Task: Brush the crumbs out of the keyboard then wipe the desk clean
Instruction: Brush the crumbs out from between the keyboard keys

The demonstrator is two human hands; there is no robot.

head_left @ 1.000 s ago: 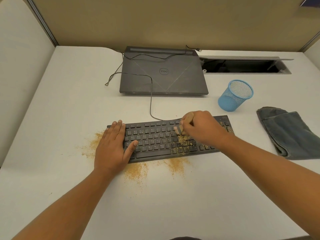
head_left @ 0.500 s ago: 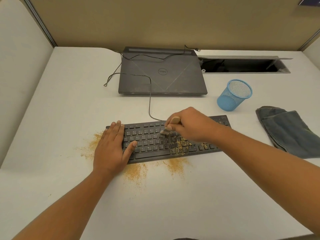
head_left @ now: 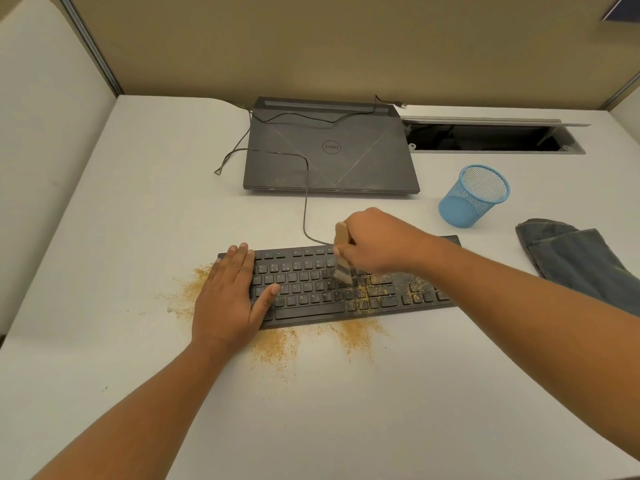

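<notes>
Keyboard (head_left: 311, 292) is found on the desk (head_left: 346, 410), mid-view. Left hand (head_left: 228, 296) is laid flat on its 9 o'clock end, fingers straight, thumb spread over the lower keys; nothing is gripped. Right hand (head_left: 377, 244) is curled round a wooden-handled brush (head_left: 343, 258), handle near upright, bristles set on the keys. Crumbs (head_left: 367, 292) are seen thick on keys at 3 o'clock of the bristles, more scattered on the desk at 6 and 9 o'clock. Grey cloth (head_left: 581, 261) is noted at 3 o'clock, well apart. Blue mesh cup (head_left: 474, 195) is at 2 o'clock, closed laptop (head_left: 329, 150) at 12.
</notes>
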